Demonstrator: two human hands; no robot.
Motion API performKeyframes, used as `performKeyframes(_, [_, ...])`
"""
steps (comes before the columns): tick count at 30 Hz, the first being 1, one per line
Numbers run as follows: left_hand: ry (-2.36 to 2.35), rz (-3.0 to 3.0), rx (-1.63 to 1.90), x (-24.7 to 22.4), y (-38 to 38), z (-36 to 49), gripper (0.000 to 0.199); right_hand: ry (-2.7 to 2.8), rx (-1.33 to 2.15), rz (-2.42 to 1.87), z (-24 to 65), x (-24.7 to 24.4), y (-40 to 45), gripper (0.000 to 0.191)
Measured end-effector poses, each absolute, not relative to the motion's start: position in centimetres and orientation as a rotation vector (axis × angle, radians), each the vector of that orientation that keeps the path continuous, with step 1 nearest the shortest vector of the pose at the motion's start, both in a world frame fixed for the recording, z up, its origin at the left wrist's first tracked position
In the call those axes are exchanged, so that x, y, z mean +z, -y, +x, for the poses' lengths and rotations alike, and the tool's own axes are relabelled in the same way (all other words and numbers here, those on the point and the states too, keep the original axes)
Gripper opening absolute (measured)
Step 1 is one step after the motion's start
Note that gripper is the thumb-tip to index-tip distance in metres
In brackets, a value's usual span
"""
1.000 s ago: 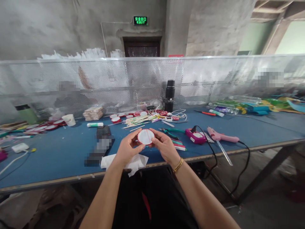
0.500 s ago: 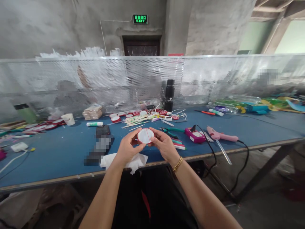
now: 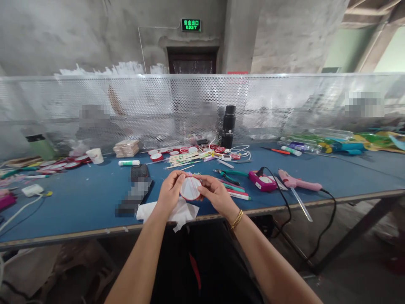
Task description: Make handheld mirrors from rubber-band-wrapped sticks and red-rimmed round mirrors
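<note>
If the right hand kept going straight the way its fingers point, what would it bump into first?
The right hand points left across the round white disc it holds. Past that, it would probably meet the left hand gripping the disc's other side.

Blue table (image 3: 79, 202), white tissue (image 3: 177, 213), pink glue gun (image 3: 297, 182), black flask (image 3: 228, 126), paper cup (image 3: 95, 156), green pliers (image 3: 229, 174)

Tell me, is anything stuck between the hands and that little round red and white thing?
No. Both the left hand and the right hand already hold the round disc by its edges, above the white tissue on the blue table.
</note>
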State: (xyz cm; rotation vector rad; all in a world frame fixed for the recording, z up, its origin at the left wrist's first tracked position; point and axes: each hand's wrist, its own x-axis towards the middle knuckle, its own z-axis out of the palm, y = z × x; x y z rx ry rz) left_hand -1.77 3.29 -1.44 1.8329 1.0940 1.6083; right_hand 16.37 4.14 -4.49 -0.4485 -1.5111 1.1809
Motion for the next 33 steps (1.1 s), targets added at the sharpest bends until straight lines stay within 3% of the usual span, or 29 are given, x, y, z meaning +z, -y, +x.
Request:
performKeyframes(12, [-1.211, 1.870, 1.698, -1.45, -3.00, -1.69, 0.036, 1.708, 1.097, -0.618, 16.35, -4.45, -3.85, 0.039])
performKeyframes(33, [-1.259, 1.958, 1.666, -1.58, -3.16, -1.78, 0.030, 1.686, 1.116, -0.624, 16.40, -4.09, -3.51, 0.038])
